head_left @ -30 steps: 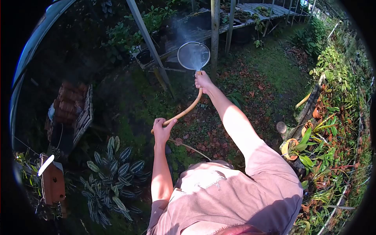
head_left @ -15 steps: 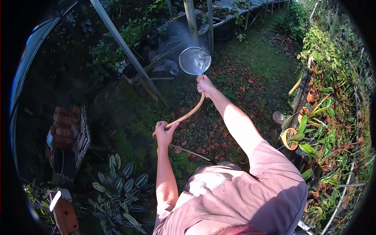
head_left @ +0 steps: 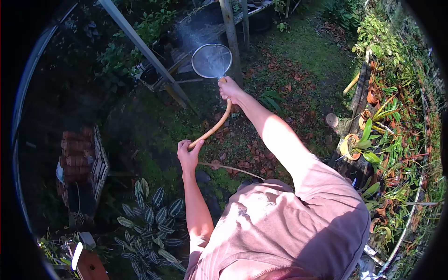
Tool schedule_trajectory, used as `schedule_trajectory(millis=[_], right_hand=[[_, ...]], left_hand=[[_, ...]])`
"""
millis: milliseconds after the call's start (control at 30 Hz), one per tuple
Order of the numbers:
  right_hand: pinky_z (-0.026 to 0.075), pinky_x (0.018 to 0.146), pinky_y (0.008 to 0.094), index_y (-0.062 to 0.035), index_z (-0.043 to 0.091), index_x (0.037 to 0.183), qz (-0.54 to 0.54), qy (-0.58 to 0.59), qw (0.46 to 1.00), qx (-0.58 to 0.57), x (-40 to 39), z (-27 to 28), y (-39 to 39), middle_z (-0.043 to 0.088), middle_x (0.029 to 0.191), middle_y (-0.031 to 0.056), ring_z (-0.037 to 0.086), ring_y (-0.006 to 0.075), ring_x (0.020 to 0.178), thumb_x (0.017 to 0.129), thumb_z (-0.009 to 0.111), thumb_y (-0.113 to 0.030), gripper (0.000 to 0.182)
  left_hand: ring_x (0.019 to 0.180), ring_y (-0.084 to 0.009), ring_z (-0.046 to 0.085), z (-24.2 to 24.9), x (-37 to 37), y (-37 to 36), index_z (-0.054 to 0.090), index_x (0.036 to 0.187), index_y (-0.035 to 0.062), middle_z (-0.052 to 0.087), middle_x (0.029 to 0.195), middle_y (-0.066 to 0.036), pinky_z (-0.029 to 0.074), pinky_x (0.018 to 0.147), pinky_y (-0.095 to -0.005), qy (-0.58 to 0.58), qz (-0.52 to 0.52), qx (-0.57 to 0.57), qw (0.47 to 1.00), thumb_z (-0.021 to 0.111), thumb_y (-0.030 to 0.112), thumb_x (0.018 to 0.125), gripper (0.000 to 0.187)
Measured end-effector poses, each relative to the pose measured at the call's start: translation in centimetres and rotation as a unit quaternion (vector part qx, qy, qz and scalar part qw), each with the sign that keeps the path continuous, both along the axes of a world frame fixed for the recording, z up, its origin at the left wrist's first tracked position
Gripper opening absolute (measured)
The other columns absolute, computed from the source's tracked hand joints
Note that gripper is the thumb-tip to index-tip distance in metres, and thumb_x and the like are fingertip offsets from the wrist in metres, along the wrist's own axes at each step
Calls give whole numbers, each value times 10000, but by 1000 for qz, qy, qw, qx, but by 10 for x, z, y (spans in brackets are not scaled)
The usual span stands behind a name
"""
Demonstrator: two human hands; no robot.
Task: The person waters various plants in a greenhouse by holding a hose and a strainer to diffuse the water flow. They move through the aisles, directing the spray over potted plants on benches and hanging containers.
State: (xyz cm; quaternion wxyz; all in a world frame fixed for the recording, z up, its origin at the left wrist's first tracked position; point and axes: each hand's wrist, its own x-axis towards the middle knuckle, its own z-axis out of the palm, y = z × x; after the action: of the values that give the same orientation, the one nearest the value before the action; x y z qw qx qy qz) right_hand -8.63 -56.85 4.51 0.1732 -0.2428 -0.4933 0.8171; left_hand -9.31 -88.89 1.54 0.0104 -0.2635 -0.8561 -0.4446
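R hand [head_left: 228,88] fingers wrapped tight on hose [head_left: 215,125] end; L hand [head_left: 188,155] clamped on hose lower down.

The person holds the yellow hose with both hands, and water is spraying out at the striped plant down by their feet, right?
Not quite. Both hands do hold the yellow hose, right hand near the end and left hand further back. But the head view shows the spray fanning up and away, not toward the striped plant below.

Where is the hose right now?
In the head view, the hose curves between both hands, right hand near the spray, left hand lower, above the striped plant.
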Motion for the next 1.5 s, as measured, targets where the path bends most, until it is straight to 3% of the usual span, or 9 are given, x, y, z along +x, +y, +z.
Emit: schedule_trajectory(millis=[567,800,833,900,1100,1200,1233,1333,1500], right_hand=[[280,386,203,-138,425,1014,-122,9,991,-46,51,11,58,399,706,-14,341,52,499,996,460,-76,73],[342,382,267,-145,447,1036,-176,81,981,-32,79,1,154,414,610,-19,396,100,428,968,555,-106,133],[332,366,289,-154,446,926,-196,84,976,-43,78,6,169,383,568,-20,392,122,408,913,566,-37,169],[336,362,285,-157,446,914,-186,89,978,-39,78,14,203,378,556,-25,389,115,400,913,564,-32,171],[339,354,265,-153,463,886,-141,134,981,13,55,16,324,401,571,-35,400,91,397,959,559,-111,128],[340,348,261,-154,474,883,-195,107,975,13,48,33,358,398,576,-36,412,97,399,952,567,-110,124],[350,354,267,-144,480,935,-133,155,979,-6,38,8,402,411,595,-33,422,109,409,940,571,-105,99],[331,361,251,-121,485,970,-166,99,980,35,35,20,430,427,654,-7,408,95,439,945,548,-97,71],[304,373,235,-105,467,1045,-172,11,982,71,13,37,459,419,692,5,379,75,477,991,502,-135,72]], left_hand=[[778,-214,556,30,-24,59,655,899,-108,566,937,-103,463,676,-348,48,-127,17,991,860,364,760,534],[756,-281,603,42,-11,141,670,843,-55,612,820,-133,468,696,-393,75,-179,-9,981,789,453,810,523],[749,-292,600,42,-11,154,669,847,-51,607,808,-142,468,694,-396,78,-186,-20,979,771,451,828,513],[733,-312,594,46,-9,181,667,856,-41,599,784,-160,468,689,-403,85,-198,-43,976,734,449,864,495],[760,-359,637,47,-4,268,615,980,-39,652,817,-228,481,705,-420,-6,-270,-57,961,599,319,978,358],[834,-465,634,51,3,321,605,939,-41,652,826,-261,478,716,-491,-50,-260,-73,961,613,289,964,331],[763,-423,640,48,1,339,600,909,-41,639,784,-247,481,688,-471,-37,-251,-97,963,621,297,963,343],[617,-311,579,55,6,380,582,842,-36,595,694,-203,472,621,-407,-57,-232,-85,967,637,323,959,382],[634,-341,601,44,6,423,565,822,-29,596,698,-212,478,622,-414,-57,-216,-95,970,636,321,960,382]])
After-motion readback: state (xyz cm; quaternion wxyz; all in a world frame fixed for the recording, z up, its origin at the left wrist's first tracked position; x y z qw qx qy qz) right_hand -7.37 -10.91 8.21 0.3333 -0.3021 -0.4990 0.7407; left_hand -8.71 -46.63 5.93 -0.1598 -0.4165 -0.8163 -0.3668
